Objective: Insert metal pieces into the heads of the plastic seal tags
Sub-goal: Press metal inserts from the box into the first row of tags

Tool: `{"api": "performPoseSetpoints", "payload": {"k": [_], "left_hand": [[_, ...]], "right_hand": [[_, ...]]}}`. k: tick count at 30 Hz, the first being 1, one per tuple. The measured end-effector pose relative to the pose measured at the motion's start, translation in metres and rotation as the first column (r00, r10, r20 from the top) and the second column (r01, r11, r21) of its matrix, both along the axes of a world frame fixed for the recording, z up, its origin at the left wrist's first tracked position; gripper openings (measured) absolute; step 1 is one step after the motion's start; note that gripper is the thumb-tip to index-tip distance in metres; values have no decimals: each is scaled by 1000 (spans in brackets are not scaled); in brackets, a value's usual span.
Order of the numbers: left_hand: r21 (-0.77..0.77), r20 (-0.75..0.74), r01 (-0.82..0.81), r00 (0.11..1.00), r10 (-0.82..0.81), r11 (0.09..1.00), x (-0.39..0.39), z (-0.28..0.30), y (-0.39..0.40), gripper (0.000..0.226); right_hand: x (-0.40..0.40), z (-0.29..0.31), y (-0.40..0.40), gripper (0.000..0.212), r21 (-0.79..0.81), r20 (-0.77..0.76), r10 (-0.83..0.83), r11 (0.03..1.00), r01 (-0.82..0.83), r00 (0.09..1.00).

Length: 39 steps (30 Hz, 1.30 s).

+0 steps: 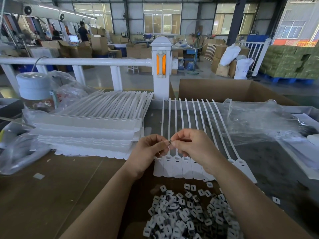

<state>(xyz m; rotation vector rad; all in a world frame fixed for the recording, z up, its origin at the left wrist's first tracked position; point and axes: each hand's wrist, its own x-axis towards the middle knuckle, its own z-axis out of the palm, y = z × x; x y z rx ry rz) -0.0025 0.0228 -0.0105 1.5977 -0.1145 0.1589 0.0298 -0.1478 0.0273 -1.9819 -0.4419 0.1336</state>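
Both hands meet over a row of seal tags, pinching one small metal piece.

Nearest, a heap of small pieces (188, 216) lies on the tabletop (51, 187). Just beyond it, the left hand (148, 152) and right hand (191, 145) come together fingertip to fingertip, both pinching a metal piece (170, 143) above the heads of the joined row of seal tags (177, 167), whose straps run away from the person. To the left sits a stack of more tags (89, 128); farther back stands a cardboard box (224, 90).
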Motion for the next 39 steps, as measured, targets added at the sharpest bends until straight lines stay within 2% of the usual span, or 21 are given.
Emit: {"api": "performPoseSetpoints", "payload": {"k": [3,14,20,23,28,35,39], "left_hand": [[-9,-15,-14,1000,13,1000,0,1,2,22],[48,-24,17,1000,-16,999,-3,10,0,18],[222,-73,7,997,10,975,-4,17,0,15],[293,-110,-59,989,95,954,-4,20,-1,17],[597,-142,-103,962,232,795,0,19,-4,18],[702,-183,-97,933,310,705,6,12,-2,22],[736,-192,-69,932,306,673,8,13,1,14]], "right_hand": [[-2,1,1,6,5,-11,-34,999,34,999],[-8,4,5,10,-53,-74,-19,998,15,997],[-8,-1,7,9,-61,-83,-22,998,17,996],[-4,-7,7,10,-140,-24,-65,988,61,998],[3,-14,0,18,-193,-145,-47,981,19,988],[7,-16,-1,7,-186,-159,-22,983,-8,987],[10,-16,-3,10,-171,-154,-7,985,-19,988]]}}
